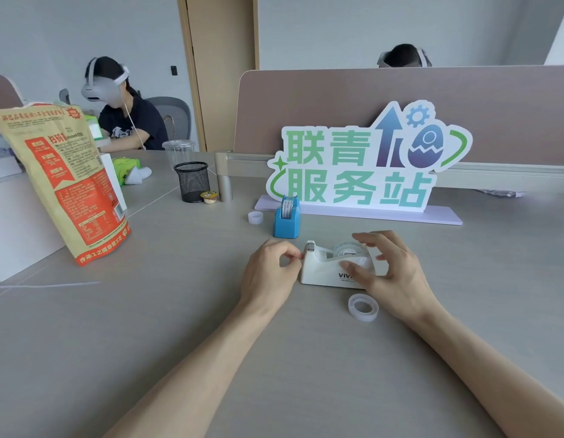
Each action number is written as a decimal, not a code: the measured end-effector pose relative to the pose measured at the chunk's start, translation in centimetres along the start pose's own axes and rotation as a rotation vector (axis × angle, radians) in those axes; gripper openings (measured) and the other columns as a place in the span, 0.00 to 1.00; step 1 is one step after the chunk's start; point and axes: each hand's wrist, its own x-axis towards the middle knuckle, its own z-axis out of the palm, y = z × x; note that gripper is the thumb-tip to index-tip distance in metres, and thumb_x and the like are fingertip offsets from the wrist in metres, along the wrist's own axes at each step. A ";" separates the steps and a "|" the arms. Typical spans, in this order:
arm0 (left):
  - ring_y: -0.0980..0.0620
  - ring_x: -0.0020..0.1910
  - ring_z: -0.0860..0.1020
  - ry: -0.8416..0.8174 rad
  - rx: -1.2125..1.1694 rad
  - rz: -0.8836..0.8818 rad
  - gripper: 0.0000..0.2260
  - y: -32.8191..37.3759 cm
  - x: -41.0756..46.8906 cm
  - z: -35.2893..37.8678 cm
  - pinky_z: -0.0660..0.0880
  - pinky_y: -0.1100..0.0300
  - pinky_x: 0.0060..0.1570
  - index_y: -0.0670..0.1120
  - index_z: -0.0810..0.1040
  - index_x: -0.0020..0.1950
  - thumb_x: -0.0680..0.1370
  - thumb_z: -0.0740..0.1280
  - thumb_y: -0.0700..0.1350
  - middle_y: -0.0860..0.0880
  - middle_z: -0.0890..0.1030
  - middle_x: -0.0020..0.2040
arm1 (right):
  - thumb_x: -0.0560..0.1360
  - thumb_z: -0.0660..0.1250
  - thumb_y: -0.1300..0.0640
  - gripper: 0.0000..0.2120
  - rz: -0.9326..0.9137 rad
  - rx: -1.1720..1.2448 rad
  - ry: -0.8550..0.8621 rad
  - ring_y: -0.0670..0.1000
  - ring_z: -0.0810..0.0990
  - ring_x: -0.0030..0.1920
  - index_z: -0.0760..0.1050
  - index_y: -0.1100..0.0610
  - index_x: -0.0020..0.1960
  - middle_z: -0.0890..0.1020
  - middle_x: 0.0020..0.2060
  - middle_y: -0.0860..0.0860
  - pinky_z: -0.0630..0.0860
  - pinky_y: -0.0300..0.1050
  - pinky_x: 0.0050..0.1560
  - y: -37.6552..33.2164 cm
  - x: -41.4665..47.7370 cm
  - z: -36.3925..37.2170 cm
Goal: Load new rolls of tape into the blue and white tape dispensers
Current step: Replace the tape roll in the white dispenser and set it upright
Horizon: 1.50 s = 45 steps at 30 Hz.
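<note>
Nearest the camera, two bare forearms are stretched over the grey worktop [147, 327] toward the white tape dispenser [325, 270]. The right hand [397, 273] is spread open around the rear of that dispenser, its thumb laid against the side and its fingers arched over a clear roll of tape [348, 249] that is seated in the cradle; nothing is clenched in it. The left hand [271, 273] is curled nearly closed at the cutter end, thumb and forefinger pinched together, probably on the tape's free end, though the strip itself cannot be made out. A spare clear roll [362, 307] is left lying flat just in front of the dispenser. Further back, the blue tape dispenser [286, 221] is seen upright with a printed roll already mounted, and a small empty core [255, 217] is set beside it. The blue unit is judged loaded; only the threading of tape to the white unit's blade appears to be left.
</note>
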 end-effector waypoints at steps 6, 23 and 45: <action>0.48 0.42 0.77 -0.049 0.225 0.000 0.11 0.8 -0.5 -0.6 0.72 0.57 0.38 0.47 0.82 0.43 0.75 0.60 0.40 0.53 0.79 0.39 | 0.65 0.65 0.55 0.29 0.180 0.266 -0.234 0.48 0.78 0.59 0.71 0.45 0.66 0.80 0.57 0.45 0.75 0.47 0.61 0.1 0.1 -0.7; 0.45 0.53 0.77 -0.429 0.120 0.142 0.15 0.2 -0.6 1.9 0.75 0.50 0.53 0.53 0.75 0.52 0.80 0.52 0.57 0.46 0.80 0.49 | 0.69 0.77 0.56 0.15 0.322 0.369 -0.125 0.51 0.84 0.45 0.80 0.53 0.55 0.84 0.50 0.52 0.80 0.47 0.50 1.0 0.6 -0.8; 0.38 0.58 0.76 -0.381 0.344 -0.057 0.18 0.9 8.4 8.2 0.73 0.48 0.58 0.51 0.69 0.67 0.82 0.50 0.57 0.42 0.78 0.61 | 0.82 0.53 0.48 0.25 0.216 -0.208 -0.313 0.64 0.76 0.60 0.55 0.52 0.77 0.80 0.59 0.60 0.71 0.53 0.59 5.8 8.3 4.3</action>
